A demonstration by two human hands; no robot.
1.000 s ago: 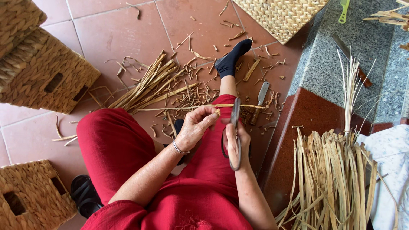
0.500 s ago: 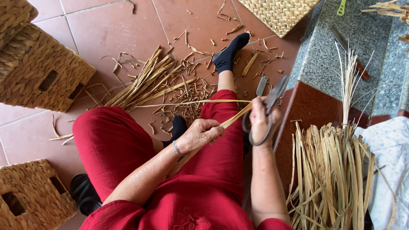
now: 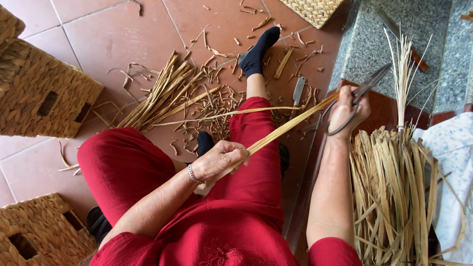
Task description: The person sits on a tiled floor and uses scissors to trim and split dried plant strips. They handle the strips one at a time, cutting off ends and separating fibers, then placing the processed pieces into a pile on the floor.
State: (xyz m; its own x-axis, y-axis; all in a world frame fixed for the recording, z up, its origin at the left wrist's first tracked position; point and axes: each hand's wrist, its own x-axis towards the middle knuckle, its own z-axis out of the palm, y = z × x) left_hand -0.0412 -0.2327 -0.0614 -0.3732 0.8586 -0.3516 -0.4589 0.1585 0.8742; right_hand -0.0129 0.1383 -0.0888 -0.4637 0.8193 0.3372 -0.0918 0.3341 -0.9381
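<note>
Bare tile floor (image 3: pixel 113 39) open ahead-left, woven baskets (image 3: pixel 44 91) blocking left, straw bundle (image 3: pixel 394 192) and granite step (image 3: pixel 364 44) crowding right

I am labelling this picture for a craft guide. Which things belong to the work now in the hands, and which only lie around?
In use:
left hand
right hand
long flat tan straw strip
dark metal scissors

Lying about:
woven straw baskets
pile of straw offcuts
upright bundle of dried straw
grey-handled knife
</note>
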